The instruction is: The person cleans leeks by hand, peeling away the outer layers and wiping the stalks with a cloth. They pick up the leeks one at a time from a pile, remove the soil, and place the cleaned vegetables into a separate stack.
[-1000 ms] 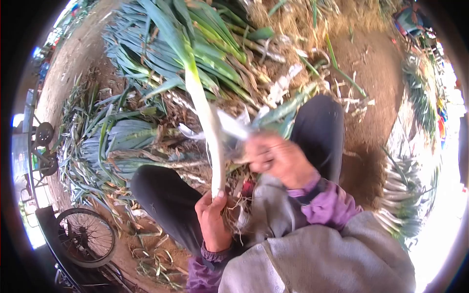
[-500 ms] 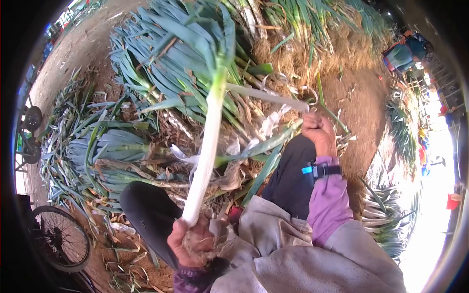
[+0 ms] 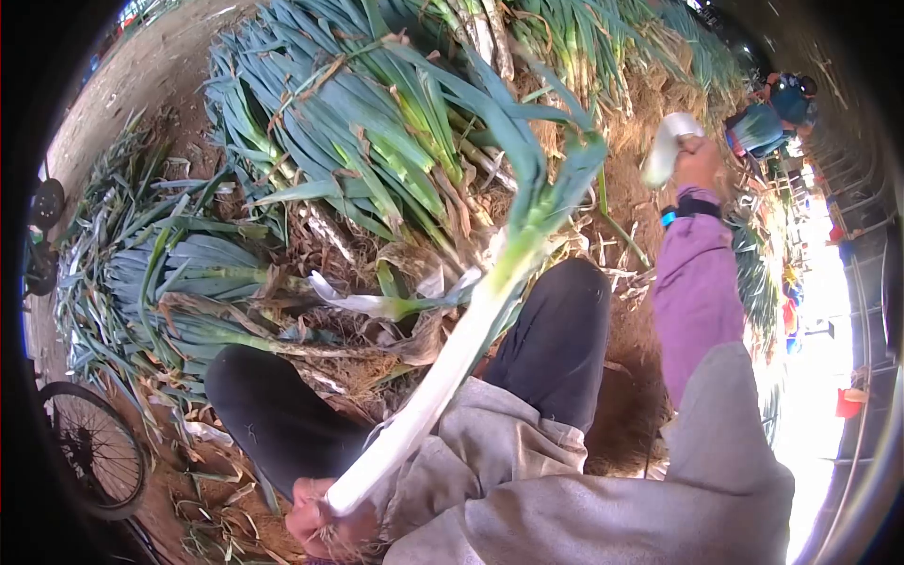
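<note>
A long leek [image 3: 428, 400] with a white shaft lies diagonally across my lap, its green leaves spread toward the upper right. My left hand [image 3: 325, 527] is closed round its root end, at the bottom of the view. Stretched out to the upper right, my right hand [image 3: 699, 168] is closed on a pale peeled leek layer [image 3: 667, 149], which is apart from the leek. The right arm wears a purple sleeve and a dark wristband [image 3: 697, 206]. Roots at the left hand are partly hidden by its fingers.
A large heap of leeks [image 3: 320, 113] lies ahead, with another pile [image 3: 179, 273] to the left. Bundles with roots [image 3: 640, 85] stand at the back. A bicycle wheel [image 3: 94, 447] is at lower left. Another person [image 3: 786, 99] is at the far upper right.
My right hand has moved up and right, pulling the peeled layer away from the leek. My left hand has moved down and left, and the leek now tilts farther right.
</note>
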